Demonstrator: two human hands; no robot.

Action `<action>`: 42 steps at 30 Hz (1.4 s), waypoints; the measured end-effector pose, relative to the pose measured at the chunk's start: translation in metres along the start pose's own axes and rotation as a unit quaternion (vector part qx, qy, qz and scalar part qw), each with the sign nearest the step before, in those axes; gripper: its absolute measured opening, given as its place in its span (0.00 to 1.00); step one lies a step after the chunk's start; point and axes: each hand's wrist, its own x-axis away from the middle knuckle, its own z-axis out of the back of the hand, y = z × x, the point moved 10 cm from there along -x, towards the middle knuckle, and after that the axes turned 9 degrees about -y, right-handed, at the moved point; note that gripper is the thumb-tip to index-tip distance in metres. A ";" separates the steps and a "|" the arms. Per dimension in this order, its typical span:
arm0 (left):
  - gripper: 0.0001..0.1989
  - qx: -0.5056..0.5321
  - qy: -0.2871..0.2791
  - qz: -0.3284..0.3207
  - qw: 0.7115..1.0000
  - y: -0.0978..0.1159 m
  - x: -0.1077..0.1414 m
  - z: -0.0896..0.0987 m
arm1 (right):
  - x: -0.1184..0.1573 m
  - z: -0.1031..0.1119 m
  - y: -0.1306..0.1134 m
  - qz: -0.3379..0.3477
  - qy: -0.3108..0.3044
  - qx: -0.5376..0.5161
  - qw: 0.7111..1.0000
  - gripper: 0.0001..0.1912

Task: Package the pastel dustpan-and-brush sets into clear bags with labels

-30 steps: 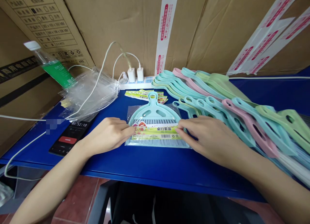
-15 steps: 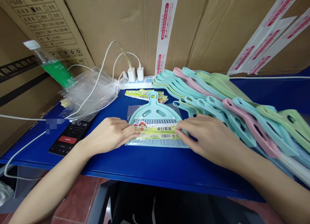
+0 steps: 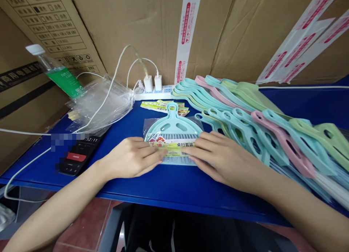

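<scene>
A light blue dustpan (image 3: 174,125) with a grey-bristled brush lies on the blue table inside a clear plastic bag, its handle pointing away from me. Across its lower part runs a yellow-green and white label (image 3: 177,143) with mushroom pictures. My left hand (image 3: 137,157) rests on the label's left part, fingers together and reaching onto the bag. From the right, my right hand (image 3: 218,155) lies over the label's other end with its fingers stretched out flat. The bag's lower corners are hidden under my hands.
Several dustpans (image 3: 215,96) and brushes (image 3: 272,132) in blue, pink and green are spread at the right. More labels (image 3: 158,106), a power strip (image 3: 140,97), plastic bags (image 3: 98,103), a green-labelled bottle (image 3: 64,79) and a phone (image 3: 81,155) stand or lie behind and left.
Both hands have moved inward over the label, and my right hand's fingers have spread flatter. The bagged dustpan has stayed in place.
</scene>
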 end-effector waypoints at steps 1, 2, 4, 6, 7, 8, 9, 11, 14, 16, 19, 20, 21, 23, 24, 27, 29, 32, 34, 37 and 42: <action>0.13 -0.005 0.003 -0.003 1.000 0.002 -0.001 -0.001 | -0.001 -0.002 -0.001 0.005 -0.004 -0.002 1.000 0.17; 0.13 -0.008 0.003 -0.003 1.000 0.004 -0.001 -0.002 | -0.001 -0.004 -0.002 0.009 -0.008 -0.004 1.000 0.17; 0.13 -0.013 -0.007 0.004 1.000 0.004 -0.002 -0.006 | -0.002 -0.007 -0.004 0.014 -0.016 -0.004 1.000 0.17; 0.14 -0.017 -0.026 0.018 0.999 0.002 -0.003 -0.012 | -0.003 -0.010 -0.004 0.016 -0.026 -0.005 1.000 0.17; 0.14 -0.020 -0.038 0.025 0.999 0.001 -0.003 -0.014 | -0.003 -0.011 -0.004 0.016 -0.029 -0.006 0.999 0.17; 0.14 -0.021 -0.051 0.031 0.998 -0.001 -0.002 -0.018 | -0.003 -0.012 -0.003 0.015 -0.030 -0.006 0.999 0.17; 0.15 -0.020 -0.063 0.037 0.997 -0.003 -0.002 -0.020 | -0.003 -0.012 -0.003 0.013 -0.030 -0.006 0.999 0.17; 0.16 -0.008 -0.090 0.048 0.995 -0.006 -0.002 -0.025 | -0.002 -0.013 -0.002 0.010 -0.029 -0.010 0.999 0.17; 0.16 0.028 -0.118 0.060 0.991 -0.011 0.000 -0.029 | -0.002 -0.012 -0.001 0.005 -0.026 -0.014 1.000 0.16; 0.16 0.054 -0.121 0.066 0.989 -0.015 0.001 -0.027 | -0.002 -0.011 -0.001 0.002 -0.020 -0.012 1.000 0.17; 0.16 0.083 -0.117 0.072 0.987 -0.020 0.003 -0.022 | -0.001 -0.009 0.000 0.000 -0.016 -0.014 1.000 0.17; 0.17 0.087 -0.115 0.074 0.987 -0.022 0.004 -0.020 | -0.001 -0.009 0.000 -0.001 -0.016 -0.018 1.000 0.17; 0.18 0.088 -0.113 0.078 0.987 -0.024 0.005 -0.018 | 0.000 -0.009 0.001 -0.002 -0.016 -0.022 1.000 0.17; 0.20 0.088 -0.108 0.086 0.986 -0.027 0.006 -0.014 | 0.001 -0.007 0.003 -0.007 -0.015 -0.031 0.999 0.17; 0.21 0.088 -0.106 0.091 0.986 -0.029 0.007 -0.012 | 0.001 -0.007 0.005 -0.012 -0.015 -0.034 0.999 0.17; 0.24 0.088 -0.108 0.105 0.985 -0.033 0.008 -0.010 | 0.002 -0.005 0.008 -0.025 -0.021 -0.045 0.998 0.17; 0.26 0.088 -0.113 0.114 0.983 -0.036 0.009 -0.010 | 0.003 -0.004 0.010 -0.033 -0.023 -0.056 0.998 0.17; 0.27 0.094 -0.111 0.127 0.981 -0.039 0.009 -0.010 | 0.003 -0.003 0.013 -0.042 -0.027 -0.075 0.996 0.17; 0.27 0.104 -0.109 0.142 0.978 -0.042 0.010 -0.010 | 0.003 -0.002 0.013 -0.045 -0.028 -0.081 0.995 0.17; 0.26 0.133 -0.131 0.176 0.967 -0.048 0.013 -0.016 | 0.005 -0.001 0.015 -0.047 -0.025 -0.084 0.995 0.17; 0.24 0.199 -0.175 0.222 0.938 -0.053 0.017 -0.028 | 0.006 0.002 0.018 -0.049 -0.027 -0.068 0.996 0.17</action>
